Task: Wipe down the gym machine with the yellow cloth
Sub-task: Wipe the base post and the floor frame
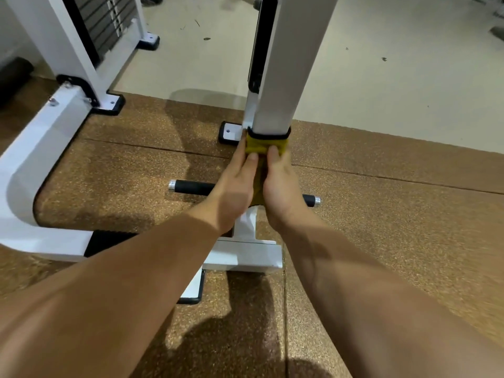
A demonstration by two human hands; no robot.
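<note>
Pressing crumpled yellow cloth [266, 146] to the white metal post [282, 77] mid-frame, I have left hand [234, 184] and right hand [278, 184] flat-fingered.

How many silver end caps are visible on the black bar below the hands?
2. One silver cap is at the black bar's left end; the other is at its right end. The left hand and right hand hide the bar's middle.

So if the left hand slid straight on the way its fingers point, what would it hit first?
Likely the black collar round the white post; the left hand, on the yellow cloth, is almost touching it.
</note>
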